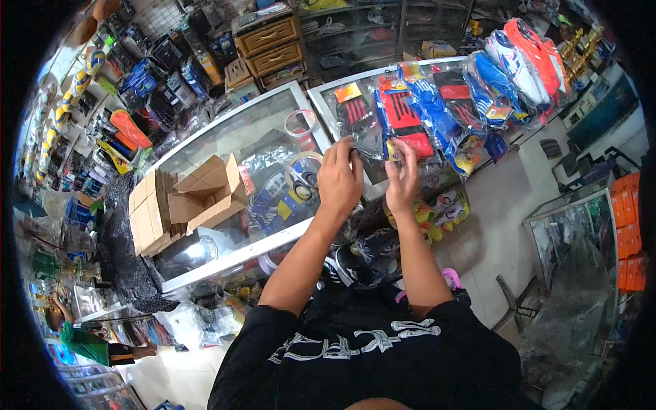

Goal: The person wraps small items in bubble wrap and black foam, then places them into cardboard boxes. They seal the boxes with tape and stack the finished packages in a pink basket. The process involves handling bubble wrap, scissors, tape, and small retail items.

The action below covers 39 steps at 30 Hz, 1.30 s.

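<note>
My left hand (340, 177) is at the near end of a black packet with red stripes (353, 113) in clear plastic, its fingers bent over the wrap; whether they grip it cannot be told. My right hand (402, 179) has thumb and fingers around the near corner of a red packet with black stripes (402, 113). Both packets lie on the glass counter (376, 190). Blue striped packets (433, 110) and another black and red packet (458, 102) lie to the right. Scissors with black handles (305, 184) and tape rolls (301, 123) rest left of my hands.
An open cardboard box (212, 192) stands beside flattened cartons (154, 212) on the left counter. Bagged shoes (512, 66) are piled at the far right end. A stool (515, 305) and a glass case (569, 225) stand on the right. Another person (87, 343) is at the far left.
</note>
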Available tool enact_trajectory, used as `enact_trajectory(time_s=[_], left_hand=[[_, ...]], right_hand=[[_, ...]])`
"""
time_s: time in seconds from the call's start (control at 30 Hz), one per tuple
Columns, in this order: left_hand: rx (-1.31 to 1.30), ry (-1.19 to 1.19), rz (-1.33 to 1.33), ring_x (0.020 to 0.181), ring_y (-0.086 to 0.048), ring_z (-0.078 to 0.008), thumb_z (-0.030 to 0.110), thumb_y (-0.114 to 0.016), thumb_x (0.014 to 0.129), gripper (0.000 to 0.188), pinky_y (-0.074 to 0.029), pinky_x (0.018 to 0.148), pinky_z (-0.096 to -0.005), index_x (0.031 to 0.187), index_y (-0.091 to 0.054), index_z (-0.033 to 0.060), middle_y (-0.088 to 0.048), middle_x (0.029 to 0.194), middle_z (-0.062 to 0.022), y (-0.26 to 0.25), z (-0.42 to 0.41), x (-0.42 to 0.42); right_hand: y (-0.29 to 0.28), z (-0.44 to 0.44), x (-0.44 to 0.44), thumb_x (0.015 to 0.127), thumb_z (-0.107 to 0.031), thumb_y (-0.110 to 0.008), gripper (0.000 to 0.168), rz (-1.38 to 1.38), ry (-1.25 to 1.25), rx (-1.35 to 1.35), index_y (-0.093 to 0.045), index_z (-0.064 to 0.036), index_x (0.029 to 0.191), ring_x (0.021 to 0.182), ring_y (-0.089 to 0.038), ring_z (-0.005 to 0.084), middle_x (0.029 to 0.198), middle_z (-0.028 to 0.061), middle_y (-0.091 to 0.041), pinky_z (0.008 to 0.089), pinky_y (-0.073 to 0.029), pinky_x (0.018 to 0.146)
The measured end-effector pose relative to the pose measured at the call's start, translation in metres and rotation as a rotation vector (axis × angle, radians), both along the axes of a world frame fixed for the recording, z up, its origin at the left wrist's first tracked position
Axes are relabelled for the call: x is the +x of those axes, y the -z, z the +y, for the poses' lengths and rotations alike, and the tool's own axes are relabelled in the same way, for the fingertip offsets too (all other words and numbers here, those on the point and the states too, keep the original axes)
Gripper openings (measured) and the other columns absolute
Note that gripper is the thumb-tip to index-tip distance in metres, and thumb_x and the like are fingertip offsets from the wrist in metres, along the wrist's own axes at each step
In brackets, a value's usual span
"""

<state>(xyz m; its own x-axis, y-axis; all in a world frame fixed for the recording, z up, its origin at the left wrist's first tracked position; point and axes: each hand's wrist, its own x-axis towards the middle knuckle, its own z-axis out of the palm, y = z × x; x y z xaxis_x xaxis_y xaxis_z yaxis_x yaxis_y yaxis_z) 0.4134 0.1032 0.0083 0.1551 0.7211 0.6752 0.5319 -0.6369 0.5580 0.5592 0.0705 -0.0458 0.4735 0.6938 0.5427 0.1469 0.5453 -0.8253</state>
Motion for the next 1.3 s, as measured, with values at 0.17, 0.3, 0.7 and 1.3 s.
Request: enact_trajectory(time_s=[0.17, 0.3, 0.7, 1.3], left_hand=[[0.121, 0.133, -0.009, 0.119, -0.067, -0.0421, 0.001, -0.07, 0.097, 0.023, -0.055, 0.101, -0.0501, 0.119, -0.065, -0.0011, -0.07, 0.131, -0.0202, 0.001, -0.002, -0.005], [0.068, 0.341, -0.038, 0.125, -0.066, -0.0433, 0.0, -0.07, 0.096, 0.026, -0.053, 0.107, -0.051, 0.122, -0.07, 0.0016, -0.069, 0.136, -0.0211, -0.007, -0.008, -0.008], [-0.091, 0.47, -0.33, 0.113, -0.062, -0.0379, 0.02, -0.068, 0.095, 0.033, -0.053, 0.096, -0.0452, 0.121, -0.062, 0.0021, -0.062, 0.123, -0.0197, -0.007, -0.002, -0.023], [-0.423, 0.327, -0.77, 0.139, -0.05, -0.0261, 0.004, -0.082, 0.094, 0.069, -0.045, 0.115, -0.0396, 0.148, -0.04, 0.0049, -0.048, 0.146, -0.0174, -0.021, 0.012, -0.032]], right_hand=[[-0.023, -0.002, 0.013, 0.114, -0.04, -0.058, 0.064, 0.142, -0.314, -0.068, -0.049, 0.006, 0.157, 0.137, -0.059, 0.0246, 0.149, 0.0159, -0.061, 0.0391, -0.043, 0.119], [-0.047, -0.003, 0.02, 0.116, -0.044, -0.054, 0.064, 0.678, -0.626, -0.161, -0.046, -0.002, 0.164, 0.133, -0.06, 0.017, 0.149, 0.0076, -0.062, 0.0343, -0.046, 0.114], [-0.083, -0.03, 0.025, 0.089, 0.007, -0.071, 0.092, 0.235, -0.456, -0.255, -0.033, -0.005, 0.172, 0.154, -0.043, 0.0265, 0.17, 0.0198, -0.042, 0.0377, -0.037, 0.125], [-0.061, -0.066, 0.003, 0.081, 0.001, -0.073, 0.101, 0.267, -0.758, -0.259, -0.029, 0.001, 0.172, 0.149, -0.05, 0.0264, 0.163, 0.0146, -0.051, 0.0387, -0.035, 0.127]])
